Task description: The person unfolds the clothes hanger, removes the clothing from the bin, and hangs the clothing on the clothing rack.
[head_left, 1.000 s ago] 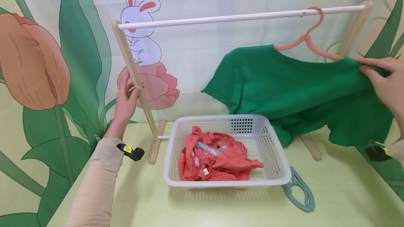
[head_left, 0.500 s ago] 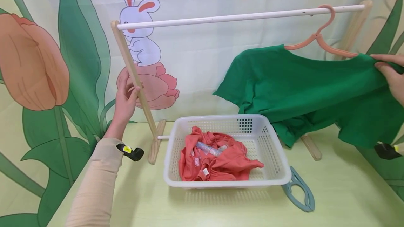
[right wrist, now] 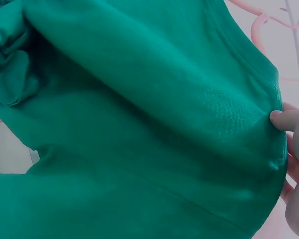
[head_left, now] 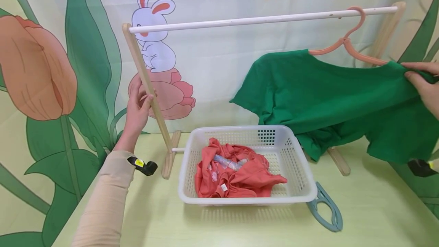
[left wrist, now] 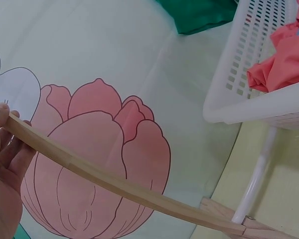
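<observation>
A green T-shirt [head_left: 329,90] hangs on a pink hanger [head_left: 354,50], whose hook goes over the white rod of a small clothes rack [head_left: 240,21]. At the right, my right hand [head_left: 425,83] pinches the shirt's shoulder near the neckline. In the right wrist view the thumb [right wrist: 284,119] lies on the front of the green cloth, with the other fingers behind it. On the other side, my left hand [head_left: 137,104] grips the rack's left wooden post [head_left: 151,92], thumb and fingers around it. The left wrist view shows that post [left wrist: 114,184] slanting from the hand down to its foot.
A white plastic basket [head_left: 248,201] stands in front of the rack, holding a crumpled coral garment [head_left: 236,178]. A blue-grey folding hanger [head_left: 327,210] lies on the table beside the basket's right front corner. Behind is a printed cloth backdrop [head_left: 212,68].
The hanger and green T-shirt have slid right along the rod, together with my right hand, mostly in the first half second. My left hand stays on the post.
</observation>
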`<state>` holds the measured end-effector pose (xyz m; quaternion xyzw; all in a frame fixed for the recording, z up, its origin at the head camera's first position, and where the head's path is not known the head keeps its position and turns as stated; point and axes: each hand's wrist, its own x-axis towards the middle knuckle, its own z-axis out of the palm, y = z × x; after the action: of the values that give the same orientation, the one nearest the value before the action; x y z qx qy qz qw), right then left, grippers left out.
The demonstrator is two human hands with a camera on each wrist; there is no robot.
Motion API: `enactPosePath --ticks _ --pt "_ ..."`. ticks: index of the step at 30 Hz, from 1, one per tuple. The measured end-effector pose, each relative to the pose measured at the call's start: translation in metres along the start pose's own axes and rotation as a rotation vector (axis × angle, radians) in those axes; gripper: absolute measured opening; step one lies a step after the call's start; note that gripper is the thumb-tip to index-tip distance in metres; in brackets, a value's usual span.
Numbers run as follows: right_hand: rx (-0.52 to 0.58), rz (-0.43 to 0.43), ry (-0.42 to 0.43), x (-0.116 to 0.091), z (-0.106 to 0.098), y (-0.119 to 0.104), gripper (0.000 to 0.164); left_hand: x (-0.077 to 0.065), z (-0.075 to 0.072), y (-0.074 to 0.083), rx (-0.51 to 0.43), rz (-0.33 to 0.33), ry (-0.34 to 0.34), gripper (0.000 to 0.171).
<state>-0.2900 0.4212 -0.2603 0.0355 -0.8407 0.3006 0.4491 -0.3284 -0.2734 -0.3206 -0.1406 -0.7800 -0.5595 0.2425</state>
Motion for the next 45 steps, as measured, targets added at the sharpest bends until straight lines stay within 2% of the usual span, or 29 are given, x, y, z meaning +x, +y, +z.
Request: enactPosePath --ticks 6,10,13,16,18,20,23,26,30,34,37,42,45 --pt "-0.012 -0.015 -0.019 -0.001 -0.001 0.001 0.029 -0.005 0.001 0.01 -0.04 0.05 -0.009 0.064" --pt "0.014 -0.01 -0.021 0.0 0.001 0.008 0.029 -0.002 0.0 0.002 -0.036 0.049 -0.004 0.065" --pt "-0.013 -0.003 -0.018 -0.004 0.007 0.017 0.031 0.001 -0.001 -0.005 -0.018 0.035 -0.001 0.065" --pt "-0.058 -0.027 -0.033 -0.014 0.008 -0.003 0.035 0.003 -0.002 -0.008 -0.01 0.036 0.0 0.065" --pt "-0.106 -0.07 -0.032 -0.025 0.009 -0.029 0.037 0.003 -0.002 -0.008 -0.014 0.037 0.002 0.065" --pt "-0.129 -0.138 -0.043 -0.037 0.009 -0.058 0.04 0.003 -0.002 -0.008 -0.014 0.037 0.003 0.065" --pt "-0.133 -0.233 -0.044 -0.058 0.019 -0.076 0.043 0.003 -0.002 -0.007 -0.011 0.027 0.003 0.065" --pt "-0.072 -0.292 -0.071 -0.084 0.031 -0.081 0.048 0.003 -0.001 -0.006 -0.009 0.017 0.006 0.064" --pt "0.022 -0.297 -0.128 -0.131 0.048 -0.073 0.054 0.001 0.001 -0.005 -0.006 0.007 0.014 0.064" --pt "0.071 -0.239 -0.223 -0.185 0.059 -0.055 0.054 -0.002 0.002 -0.003 0.002 0.008 0.015 0.063" --pt "0.07 -0.178 -0.297 -0.214 0.062 -0.045 0.055 -0.004 0.003 0.003 -0.01 0.02 0.013 0.063" --pt "0.113 -0.101 -0.374 -0.236 0.063 -0.034 0.054 -0.006 0.003 0.014 -0.027 0.049 0.01 0.063" --pt "0.122 -0.048 -0.434 -0.245 0.063 -0.03 0.052 -0.005 0.003 0.01 -0.034 0.052 0.017 0.063"
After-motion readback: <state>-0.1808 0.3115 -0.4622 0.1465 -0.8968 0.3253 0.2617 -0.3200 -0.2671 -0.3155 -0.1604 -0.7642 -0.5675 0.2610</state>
